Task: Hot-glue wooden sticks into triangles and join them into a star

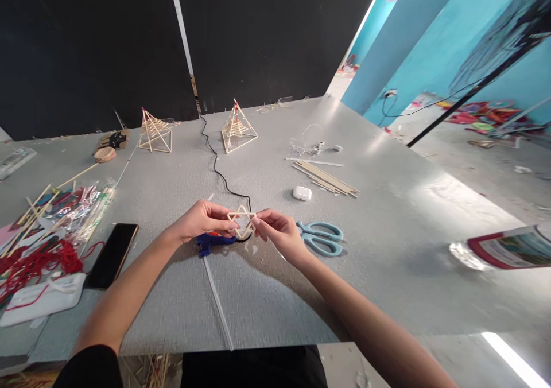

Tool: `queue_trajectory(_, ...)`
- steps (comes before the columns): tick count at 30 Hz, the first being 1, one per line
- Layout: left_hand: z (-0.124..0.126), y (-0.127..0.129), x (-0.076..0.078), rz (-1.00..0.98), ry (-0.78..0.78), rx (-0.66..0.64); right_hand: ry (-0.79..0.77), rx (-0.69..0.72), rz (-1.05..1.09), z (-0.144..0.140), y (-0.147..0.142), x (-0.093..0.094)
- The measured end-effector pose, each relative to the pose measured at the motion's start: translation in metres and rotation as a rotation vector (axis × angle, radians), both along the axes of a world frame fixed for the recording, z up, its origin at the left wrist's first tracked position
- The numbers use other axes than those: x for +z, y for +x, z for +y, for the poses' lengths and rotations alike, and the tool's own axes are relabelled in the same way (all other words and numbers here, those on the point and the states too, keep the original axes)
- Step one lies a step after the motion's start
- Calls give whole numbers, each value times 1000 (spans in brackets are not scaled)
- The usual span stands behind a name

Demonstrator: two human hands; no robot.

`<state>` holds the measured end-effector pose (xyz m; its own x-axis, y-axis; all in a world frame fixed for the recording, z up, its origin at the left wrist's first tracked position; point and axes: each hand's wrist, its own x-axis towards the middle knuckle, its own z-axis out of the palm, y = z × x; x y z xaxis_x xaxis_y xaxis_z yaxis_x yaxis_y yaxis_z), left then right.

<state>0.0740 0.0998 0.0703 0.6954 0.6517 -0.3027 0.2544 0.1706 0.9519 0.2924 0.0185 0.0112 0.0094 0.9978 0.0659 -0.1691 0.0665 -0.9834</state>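
Pinching a small stick star frame [242, 222] betw. both hands just above the table [387, 216], left hand [202, 220] and right hand [278, 230] fingertips closed on opposite points — looks light, stiff, brittle at prob. glued joints; grip near corners, not mid-stick.

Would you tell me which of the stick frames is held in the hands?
The small flat star-shaped frame, pinched between left hand and right hand; the two pyramid frames stand untouched farther back.

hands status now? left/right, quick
Left hand: closed, fingers pinching the small stick frame.
Right hand: closed, fingers pinching the same frame's other side.
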Motion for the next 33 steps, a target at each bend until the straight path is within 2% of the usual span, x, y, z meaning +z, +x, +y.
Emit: queue_trajectory(33,0,-1,0,-37,3,1,-23,-24,11,1,1,-2)
